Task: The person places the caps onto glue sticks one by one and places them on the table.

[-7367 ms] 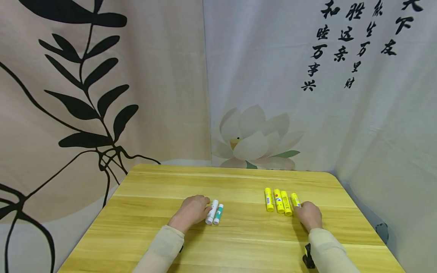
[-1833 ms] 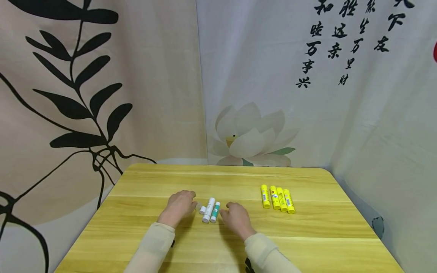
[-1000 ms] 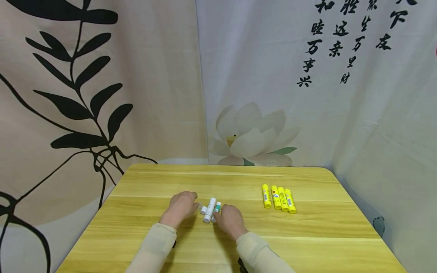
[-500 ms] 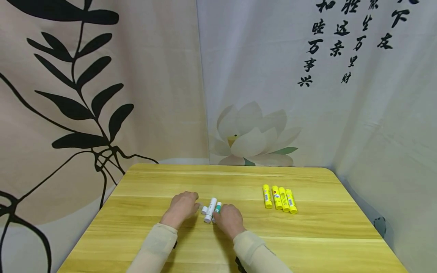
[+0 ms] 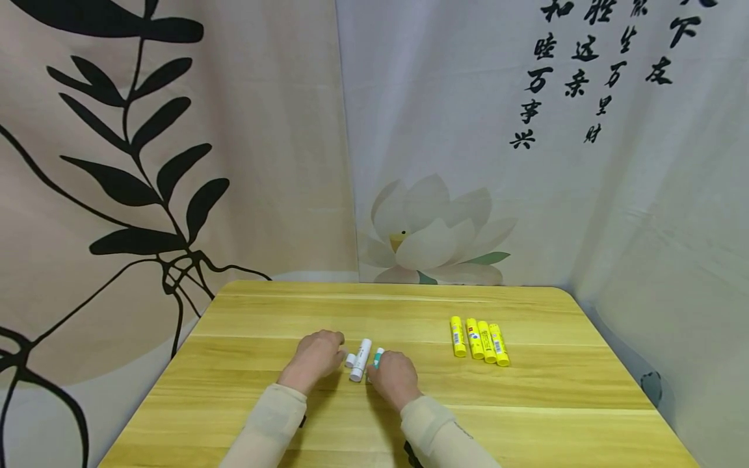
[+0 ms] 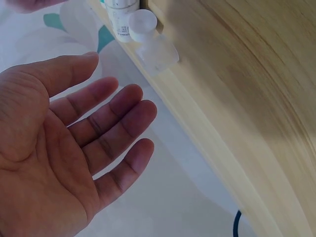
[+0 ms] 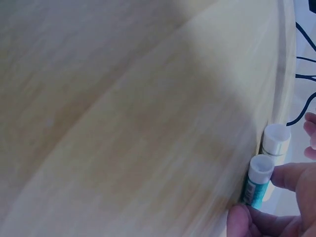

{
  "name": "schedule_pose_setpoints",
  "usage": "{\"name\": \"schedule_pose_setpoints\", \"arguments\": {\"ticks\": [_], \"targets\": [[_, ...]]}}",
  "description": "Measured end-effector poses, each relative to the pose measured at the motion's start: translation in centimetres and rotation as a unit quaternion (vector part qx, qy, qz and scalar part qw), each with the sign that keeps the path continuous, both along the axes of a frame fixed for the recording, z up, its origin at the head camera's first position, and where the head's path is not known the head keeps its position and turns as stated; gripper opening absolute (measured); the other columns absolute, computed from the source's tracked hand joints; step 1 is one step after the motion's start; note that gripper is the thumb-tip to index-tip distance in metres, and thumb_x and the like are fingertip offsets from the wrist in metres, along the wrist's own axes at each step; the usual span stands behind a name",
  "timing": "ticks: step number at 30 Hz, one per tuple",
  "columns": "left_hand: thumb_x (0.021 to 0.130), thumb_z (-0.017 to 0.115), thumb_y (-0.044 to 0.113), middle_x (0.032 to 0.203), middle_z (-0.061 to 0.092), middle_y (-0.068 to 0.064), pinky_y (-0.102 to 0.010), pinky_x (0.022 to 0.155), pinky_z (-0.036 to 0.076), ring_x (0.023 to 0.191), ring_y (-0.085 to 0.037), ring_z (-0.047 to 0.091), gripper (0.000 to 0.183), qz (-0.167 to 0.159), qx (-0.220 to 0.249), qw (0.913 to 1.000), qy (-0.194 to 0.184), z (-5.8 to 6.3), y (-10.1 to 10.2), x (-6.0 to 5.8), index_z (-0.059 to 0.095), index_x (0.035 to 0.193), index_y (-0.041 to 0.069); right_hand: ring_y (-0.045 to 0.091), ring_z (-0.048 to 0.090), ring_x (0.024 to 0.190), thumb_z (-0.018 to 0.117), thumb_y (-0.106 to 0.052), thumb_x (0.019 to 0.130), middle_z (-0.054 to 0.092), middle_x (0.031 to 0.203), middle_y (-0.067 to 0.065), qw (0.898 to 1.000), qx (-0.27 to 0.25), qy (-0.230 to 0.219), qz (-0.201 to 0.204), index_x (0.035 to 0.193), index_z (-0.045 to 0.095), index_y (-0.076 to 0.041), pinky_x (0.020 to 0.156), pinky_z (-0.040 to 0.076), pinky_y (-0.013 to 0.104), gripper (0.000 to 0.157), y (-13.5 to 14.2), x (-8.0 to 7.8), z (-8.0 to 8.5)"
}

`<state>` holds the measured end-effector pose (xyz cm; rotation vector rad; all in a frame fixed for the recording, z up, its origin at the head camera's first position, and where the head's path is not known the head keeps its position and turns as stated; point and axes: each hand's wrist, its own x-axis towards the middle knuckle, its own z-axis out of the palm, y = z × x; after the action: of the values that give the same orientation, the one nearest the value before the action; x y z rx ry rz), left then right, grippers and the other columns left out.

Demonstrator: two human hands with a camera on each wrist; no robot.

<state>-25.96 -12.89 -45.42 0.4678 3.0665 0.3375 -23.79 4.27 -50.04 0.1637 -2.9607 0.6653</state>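
Note:
My right hand (image 5: 395, 380) pinches a teal-and-white glue stick (image 7: 256, 185) between thumb and fingers, low over the table; its lower part is hidden in the head view. Just left of it lies a larger white glue stick (image 5: 360, 361) with print on its side. A small clear bottle with a white cap (image 6: 157, 53) lies beside that white stick, on the left hand's side. My left hand (image 6: 74, 133) has its fingers loosely extended and holds nothing. Its fingertips are near the bottle, with a gap between in the left wrist view.
Several yellow glue sticks (image 5: 484, 341) lie side by side toward the right of the wooden table (image 5: 281, 312). The table's back edge meets a printed curtain (image 5: 292, 162) with leaves, a lotus and writing.
My right hand has come from the yellow glue sticks to the teal-and-white one, taken hold of it and shifted it slightly right, away from the white stick. The left hand has barely moved.

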Motion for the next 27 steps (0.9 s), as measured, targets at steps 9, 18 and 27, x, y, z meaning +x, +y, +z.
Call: {"name": "schedule_pose_setpoints", "arguments": {"ticks": [9, 18, 27], "targets": [[0.089, 0.07, 0.015, 0.09, 0.069, -0.006, -0.04, 0.072, 0.054, 0.082, -0.022, 0.064, 0.013, -0.016, -0.008, 0.9998, 0.002, -0.4, 0.5, -0.1, 0.07, 0.099, 0.006, 0.014, 0.043, 0.05, 0.069, -0.011, 0.081, 0.047, 0.056, 0.001, 1.0, -0.015, -0.011, -0.009, 0.062, 0.05, -0.01, 0.043, 0.04, 0.03, 0.028, 0.5, -0.1, -0.4], [0.086, 0.072, 0.01, 0.079, 0.065, -0.003, -0.036, 0.063, 0.051, 0.069, -0.016, 0.058, 0.009, -0.031, 0.004, 0.9995, 0.007, -0.9, 0.8, 0.0, 0.069, 0.093, 0.006, 0.016, 0.045, 0.049, 0.067, -0.011, 0.082, 0.048, 0.057, 0.003, 0.998, -0.042, -0.034, -0.025, 0.063, 0.051, -0.009, 0.043, 0.039, 0.03, 0.025, 1.1, 0.2, -0.4], [0.085, 0.071, 0.01, 0.076, 0.063, -0.001, -0.032, 0.06, 0.048, 0.065, -0.013, 0.052, 0.006, -0.033, 0.002, 0.9994, 0.005, -1.6, 1.1, 0.1, 0.069, 0.09, 0.007, 0.017, 0.045, 0.05, 0.066, -0.018, 0.088, 0.048, 0.057, 0.003, 0.995, -0.082, -0.028, -0.049, 0.064, 0.053, -0.008, 0.044, 0.038, 0.029, 0.029, 2.2, 0.4, 0.0]]}}
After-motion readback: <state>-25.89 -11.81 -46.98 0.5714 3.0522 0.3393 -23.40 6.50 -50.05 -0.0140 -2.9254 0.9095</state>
